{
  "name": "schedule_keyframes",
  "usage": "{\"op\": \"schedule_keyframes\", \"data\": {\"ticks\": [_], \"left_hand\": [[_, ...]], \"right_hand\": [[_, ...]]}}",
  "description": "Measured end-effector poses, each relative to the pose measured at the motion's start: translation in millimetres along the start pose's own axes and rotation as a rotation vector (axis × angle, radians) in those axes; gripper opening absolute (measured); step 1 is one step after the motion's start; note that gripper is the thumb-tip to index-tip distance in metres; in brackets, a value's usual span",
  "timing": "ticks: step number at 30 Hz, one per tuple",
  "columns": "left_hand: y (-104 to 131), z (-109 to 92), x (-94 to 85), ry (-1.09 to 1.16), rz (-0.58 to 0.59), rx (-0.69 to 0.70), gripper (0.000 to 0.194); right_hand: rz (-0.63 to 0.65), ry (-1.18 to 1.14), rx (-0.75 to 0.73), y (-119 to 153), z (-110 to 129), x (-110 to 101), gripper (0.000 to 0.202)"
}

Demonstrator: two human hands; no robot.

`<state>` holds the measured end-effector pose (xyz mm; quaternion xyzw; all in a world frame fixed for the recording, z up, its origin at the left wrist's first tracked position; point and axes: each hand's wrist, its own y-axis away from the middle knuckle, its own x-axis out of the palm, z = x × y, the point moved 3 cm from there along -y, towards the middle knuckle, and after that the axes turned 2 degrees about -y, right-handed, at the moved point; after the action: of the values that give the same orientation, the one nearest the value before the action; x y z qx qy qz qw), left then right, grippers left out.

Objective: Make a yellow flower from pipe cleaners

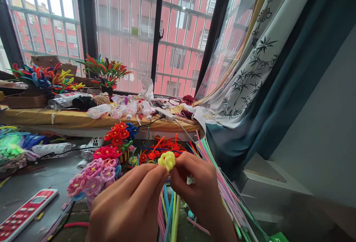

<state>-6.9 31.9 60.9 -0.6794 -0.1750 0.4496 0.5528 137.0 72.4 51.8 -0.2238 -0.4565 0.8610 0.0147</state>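
Yellow fuzzy stems, looped into a small flower (167, 160), are being held between both hands above the worktop (66, 173). Coming from the lower edge of the head view, the left hand (136, 194) is angling inward, fingertips pinching the flower's near side; the right hand (196, 182) is gripping its right side with curled fingers. Pink flowers (96, 177) are standing near the left hand, a remote (27, 212) is lying toward the worktop's near-left corner, and barred windows (128, 30) are rising behind.

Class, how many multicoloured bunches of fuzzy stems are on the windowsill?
2: a red, blue and yellow fuzzy bunch at the left, by a brown box; a green, red and orange fuzzy bunch in a small black pot, nearer the middle. Clutter could hide more.
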Motion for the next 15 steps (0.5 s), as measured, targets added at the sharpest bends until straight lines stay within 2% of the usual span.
{"op": "schedule_keyframes", "data": {"ticks": [6,10,15], "left_hand": [[2.2,-3.3,7.3,-0.001,0.037,0.099,0.031],[1.4,1.3,1.7,0.004,0.053,0.072,0.026],[-6.9,0.4,-2.1,-0.036,0.035,0.037,0.011]], "right_hand": [[0.018,0.049,-0.044,0.3,0.3,0.1,0.023],[0.013,0.035,-0.041,0.4,0.8,-1.2,0.023],[-0.003,0.035,-0.005,1.2,0.1,-2.8,0.019]]}}
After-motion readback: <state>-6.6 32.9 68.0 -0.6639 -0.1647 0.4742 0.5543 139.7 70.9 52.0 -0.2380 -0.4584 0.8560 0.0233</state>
